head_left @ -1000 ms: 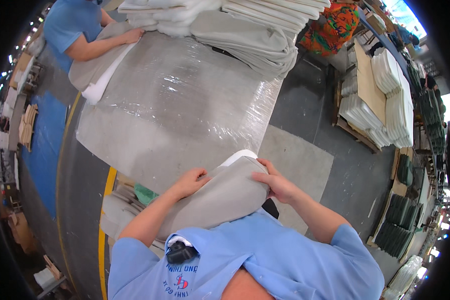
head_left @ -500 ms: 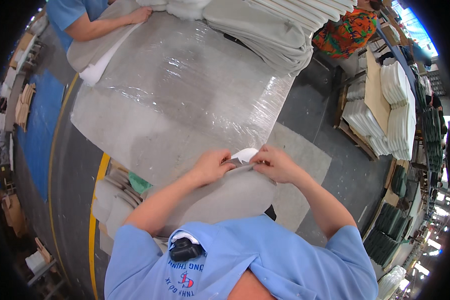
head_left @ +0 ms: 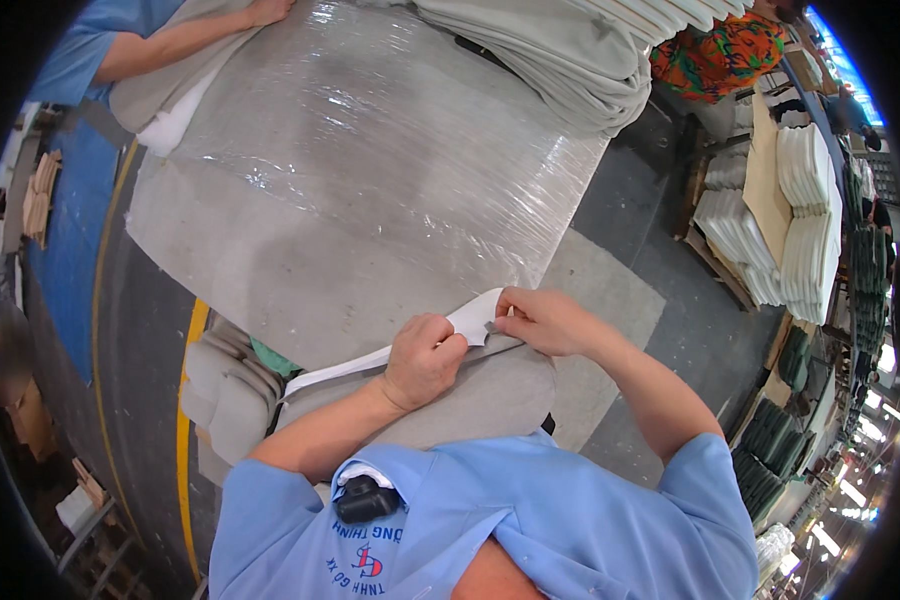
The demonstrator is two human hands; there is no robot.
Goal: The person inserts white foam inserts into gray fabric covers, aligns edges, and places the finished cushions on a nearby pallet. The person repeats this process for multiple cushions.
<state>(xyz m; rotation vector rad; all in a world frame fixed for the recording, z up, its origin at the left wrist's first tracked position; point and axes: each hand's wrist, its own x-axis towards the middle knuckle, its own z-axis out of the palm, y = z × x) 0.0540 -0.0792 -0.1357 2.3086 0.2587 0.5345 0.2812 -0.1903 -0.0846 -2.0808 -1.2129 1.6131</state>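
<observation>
The white liner (head_left: 470, 322), at the near edge of the grey cover (head_left: 450, 390), is pinched shut by both the left hand (head_left: 422, 358) and right hand (head_left: 542, 320), and is best kept taut and aligned.

We are listing: a stack of folded grey cushion covers (head_left: 560, 50) lying at the far end of the plastic-wrapped counter (head_left: 370, 170); a co-worker's arm (head_left: 185, 40) resting at its far left; white stacks sitting on a pallet (head_left: 770, 220) at right; grey cushions (head_left: 225, 390) piling below the near edge.
</observation>
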